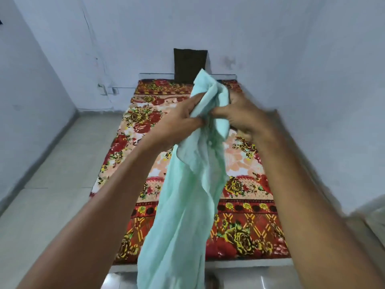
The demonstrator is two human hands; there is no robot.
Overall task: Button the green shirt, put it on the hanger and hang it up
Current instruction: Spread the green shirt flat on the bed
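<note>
**Shirt held above bed**

Hands are raised in front of the camera, both grasping the pale green woven shirt [183, 197] near its upper end. The left hand [179, 119] clutches bunched fabric with curled fingers; the right hand [241, 116] pinches the adjacent edge. The shirt hangs down, crumpled, above the bed with the red floral blanket [245, 205]. A dark brown rectangular cloth [188, 63] sits against the wall at the bed's far end.

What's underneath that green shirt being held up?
The green shirt hangs from both hands over a floral bedspread; its hem hides part of the bed's near edge. No hanger shows.
</note>
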